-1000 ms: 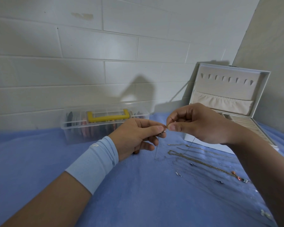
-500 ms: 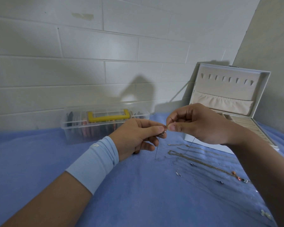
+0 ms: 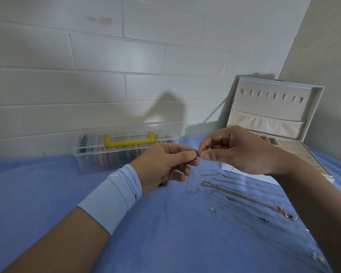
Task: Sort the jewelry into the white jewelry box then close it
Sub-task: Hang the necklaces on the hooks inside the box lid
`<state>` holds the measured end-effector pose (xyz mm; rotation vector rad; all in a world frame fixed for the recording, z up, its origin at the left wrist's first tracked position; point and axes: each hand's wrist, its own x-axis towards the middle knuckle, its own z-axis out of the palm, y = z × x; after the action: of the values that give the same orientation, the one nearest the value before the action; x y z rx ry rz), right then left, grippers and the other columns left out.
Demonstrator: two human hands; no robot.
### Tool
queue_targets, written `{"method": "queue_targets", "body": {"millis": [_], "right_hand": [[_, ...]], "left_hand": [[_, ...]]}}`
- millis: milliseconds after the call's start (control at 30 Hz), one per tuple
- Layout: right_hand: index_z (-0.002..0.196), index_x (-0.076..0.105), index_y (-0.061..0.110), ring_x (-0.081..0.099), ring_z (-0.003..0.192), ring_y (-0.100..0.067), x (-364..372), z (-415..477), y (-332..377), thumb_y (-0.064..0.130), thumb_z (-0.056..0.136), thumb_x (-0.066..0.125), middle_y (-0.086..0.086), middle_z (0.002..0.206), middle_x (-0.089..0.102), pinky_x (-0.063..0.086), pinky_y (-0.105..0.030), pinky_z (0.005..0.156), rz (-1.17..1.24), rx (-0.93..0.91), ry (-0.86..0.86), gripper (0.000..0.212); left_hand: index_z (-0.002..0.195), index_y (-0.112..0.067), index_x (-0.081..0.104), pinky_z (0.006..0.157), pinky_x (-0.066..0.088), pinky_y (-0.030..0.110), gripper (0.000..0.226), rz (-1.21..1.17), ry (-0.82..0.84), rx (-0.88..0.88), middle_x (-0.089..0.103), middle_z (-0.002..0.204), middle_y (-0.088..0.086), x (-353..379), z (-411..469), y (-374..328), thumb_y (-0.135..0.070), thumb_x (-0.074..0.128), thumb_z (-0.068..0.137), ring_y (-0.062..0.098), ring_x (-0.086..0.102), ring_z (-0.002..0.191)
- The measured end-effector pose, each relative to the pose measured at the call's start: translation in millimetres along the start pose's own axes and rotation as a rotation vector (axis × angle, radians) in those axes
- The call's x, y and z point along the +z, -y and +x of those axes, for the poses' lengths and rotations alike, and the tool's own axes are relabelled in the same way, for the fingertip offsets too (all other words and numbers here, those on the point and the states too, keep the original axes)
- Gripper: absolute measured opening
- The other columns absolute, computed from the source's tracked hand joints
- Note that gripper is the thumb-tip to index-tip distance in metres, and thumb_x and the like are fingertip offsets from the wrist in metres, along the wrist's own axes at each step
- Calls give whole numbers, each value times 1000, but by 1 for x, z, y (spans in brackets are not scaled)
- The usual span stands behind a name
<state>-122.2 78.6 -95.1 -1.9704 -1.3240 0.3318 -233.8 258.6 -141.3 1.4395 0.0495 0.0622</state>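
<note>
Above the blue cloth, my left hand (image 3: 161, 164) and my right hand (image 3: 236, 150) meet fingertip to fingertip. Both pinch the clasp end of a thin silver necklace (image 3: 188, 178), whose chain hangs down to the cloth. The white jewelry box (image 3: 272, 107) stands open at the back right, its lid upright against the wall. Part of its tray is hidden behind my right hand. Several other chains (image 3: 240, 196) and small earrings (image 3: 214, 210) lie spread on the cloth to the right.
A clear plastic case with a yellow handle (image 3: 126, 148) sits against the brick wall at the back, left of my hands. A side wall rises just right of the box. Small beads (image 3: 287, 214) lie at one chain's end near my right forearm.
</note>
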Motion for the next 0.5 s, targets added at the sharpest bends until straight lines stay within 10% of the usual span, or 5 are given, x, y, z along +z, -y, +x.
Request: {"method": "queue_targets", "body": {"millis": [500], "right_hand": [[83, 78, 22, 29, 45, -6, -1, -2, 8, 21, 88, 76, 13, 44, 36, 27, -15, 47, -75, 115, -54, 6]], "left_hand": [[95, -9, 70, 49, 50, 20, 9, -34, -8, 51, 71, 79, 4, 2, 0, -1, -10, 62, 92, 11, 59, 57]]}}
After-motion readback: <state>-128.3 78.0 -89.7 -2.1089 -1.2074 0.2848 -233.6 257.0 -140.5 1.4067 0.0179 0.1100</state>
